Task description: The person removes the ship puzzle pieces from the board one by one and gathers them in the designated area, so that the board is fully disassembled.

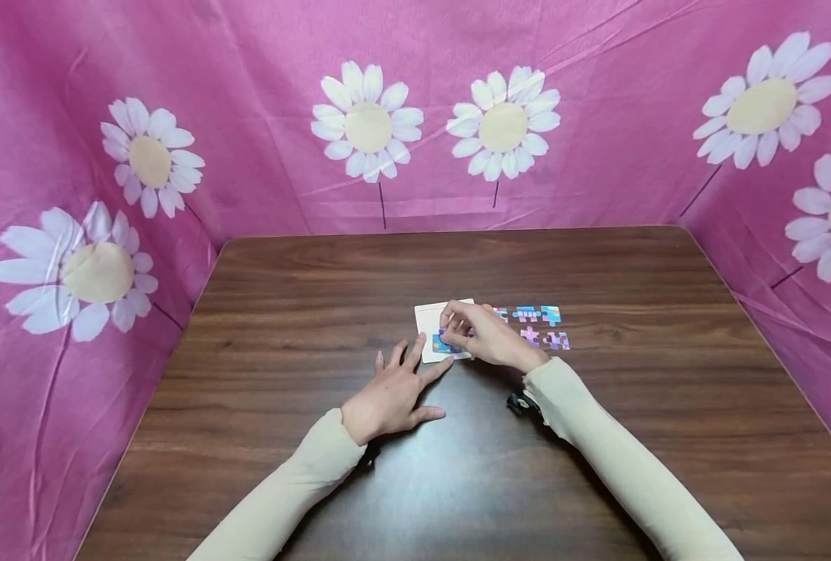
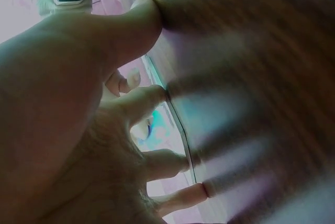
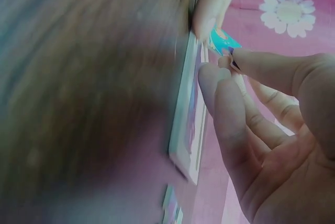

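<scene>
A small white puzzle tray [image 1: 427,318] lies on the brown table, with blue and purple jigsaw pieces [image 1: 440,344] in its lower part. My right hand [image 1: 489,335] is over the tray, its thumb and fingers pinching a teal jigsaw piece [image 3: 222,41], seen tilted up in the right wrist view. The hand covers much of the tray's right side. With fingers spread, my left hand [image 1: 390,397] touches the near and left edges of the tray. Its fingertips meet the tray's edge [image 2: 180,130] in the left wrist view.
Several loose jigsaw pieces [image 1: 551,315] in pink, blue and purple lie in two rows just right of the tray. Part of that group is behind the right hand. A pink curtain [image 1: 268,117] with white daisies stands around the table [image 1: 317,288].
</scene>
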The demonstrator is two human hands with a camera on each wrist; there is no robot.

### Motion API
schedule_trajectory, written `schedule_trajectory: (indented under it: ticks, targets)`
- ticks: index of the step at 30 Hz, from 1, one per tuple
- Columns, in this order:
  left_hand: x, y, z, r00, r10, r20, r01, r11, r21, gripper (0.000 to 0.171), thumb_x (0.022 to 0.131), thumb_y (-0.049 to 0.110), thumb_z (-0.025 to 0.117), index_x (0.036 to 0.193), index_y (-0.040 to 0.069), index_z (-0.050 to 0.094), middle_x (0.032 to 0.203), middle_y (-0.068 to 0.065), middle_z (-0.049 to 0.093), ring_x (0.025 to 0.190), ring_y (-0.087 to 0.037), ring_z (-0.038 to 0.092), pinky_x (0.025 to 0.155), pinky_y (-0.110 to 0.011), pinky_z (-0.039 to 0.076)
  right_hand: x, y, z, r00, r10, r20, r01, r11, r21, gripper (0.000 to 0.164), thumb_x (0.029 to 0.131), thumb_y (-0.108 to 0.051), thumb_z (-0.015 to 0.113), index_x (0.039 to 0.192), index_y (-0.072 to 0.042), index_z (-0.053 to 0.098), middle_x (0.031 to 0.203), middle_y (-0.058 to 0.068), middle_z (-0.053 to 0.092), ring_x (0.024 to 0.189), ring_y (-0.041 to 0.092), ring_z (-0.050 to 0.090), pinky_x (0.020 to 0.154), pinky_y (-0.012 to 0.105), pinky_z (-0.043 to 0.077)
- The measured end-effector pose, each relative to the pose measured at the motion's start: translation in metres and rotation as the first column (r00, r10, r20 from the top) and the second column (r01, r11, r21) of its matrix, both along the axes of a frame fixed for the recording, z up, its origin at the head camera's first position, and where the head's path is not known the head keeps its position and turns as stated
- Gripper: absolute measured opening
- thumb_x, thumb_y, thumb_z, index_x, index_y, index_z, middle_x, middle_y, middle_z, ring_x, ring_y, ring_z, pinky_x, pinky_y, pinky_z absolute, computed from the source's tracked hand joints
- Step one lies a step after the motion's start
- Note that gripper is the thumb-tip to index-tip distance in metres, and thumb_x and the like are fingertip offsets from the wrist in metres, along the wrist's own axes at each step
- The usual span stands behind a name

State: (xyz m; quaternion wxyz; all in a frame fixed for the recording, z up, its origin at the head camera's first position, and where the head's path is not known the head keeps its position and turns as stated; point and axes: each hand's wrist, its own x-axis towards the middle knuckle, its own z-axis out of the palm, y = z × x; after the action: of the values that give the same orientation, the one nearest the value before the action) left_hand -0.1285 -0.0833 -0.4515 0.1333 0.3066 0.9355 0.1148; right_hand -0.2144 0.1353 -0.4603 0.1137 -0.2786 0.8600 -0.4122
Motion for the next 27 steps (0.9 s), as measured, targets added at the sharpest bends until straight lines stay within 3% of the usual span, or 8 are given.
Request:
schedule_trajectory:
  ticks: [11,19,27]
  targets:
    - [0.002,0.001,0.001,1.000,0.014,0.017,-0.014,1.000,0.009,0.077,0.096,0.054,0.068,0.163,0.029,0.038,0.172,-0.029,0.017,0.150,-0.057,0.030,0.111,-0.080,0.033,0.008,0.042,0.003,0.994,-0.067,0.080,0.072,0.995,-0.062,0.008,0.100,-0.010,0.070,0.106,-0.009,0.065,0.089,0.011,0.074,0.061,0.026,0.065,0.053,0.036,0.058]
    - [0.001,0.001,0.001,1.000,0.011,0.007,-0.011,1.000,0.006,0.077,0.096,0.054,0.068,0.163,0.029,0.038,0.171,-0.029,0.018,0.149,-0.057,0.031,0.110,-0.079,0.035,0.018,0.067,0.002,0.989,-0.128,0.073,0.130,0.991,-0.026,0.007,0.099,-0.010,0.071,0.105,-0.008,0.067,0.090,0.010,0.074,0.064,0.022,0.065,0.055,0.034,0.057]
    - [0.001,0.002,0.003,1.000,0.019,0.023,-0.019,1.000,-0.003,0.077,0.097,0.055,0.067,0.163,0.031,0.037,0.172,-0.028,0.016,0.150,-0.057,0.029,0.111,-0.079,0.034,0.032,0.084,-0.003,0.989,-0.132,0.062,0.130,0.991,0.033,0.008,0.098,-0.008,0.072,0.105,-0.009,0.070,0.088,0.005,0.074,0.068,0.016,0.063,0.055,0.029,0.054]
